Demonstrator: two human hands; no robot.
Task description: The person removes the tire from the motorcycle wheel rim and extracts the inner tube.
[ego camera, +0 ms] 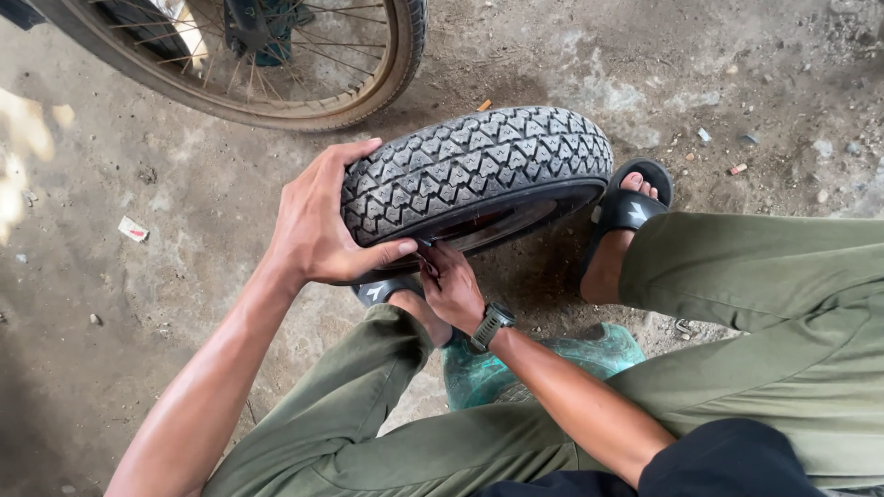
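A small black tyre point(479, 166) with a blocky tread stands on edge on the concrete floor between my feet. My left hand point(318, 221) grips its near left side, fingers over the tread and thumb along the lower edge. My right hand point(451, 285) reaches under the tyre's lower sidewall, fingers pinched at the rim where a dark red hub point(479, 224) shows. Whether those fingers hold a small tool is hidden. A watch point(491, 324) sits on my right wrist.
A spoked motorcycle wheel point(304, 92) stands at the top left. A green plastic stool point(543, 364) is under me. My sandalled feet point(631, 207) flank the tyre. Scraps and pebbles litter the concrete floor point(737, 101).
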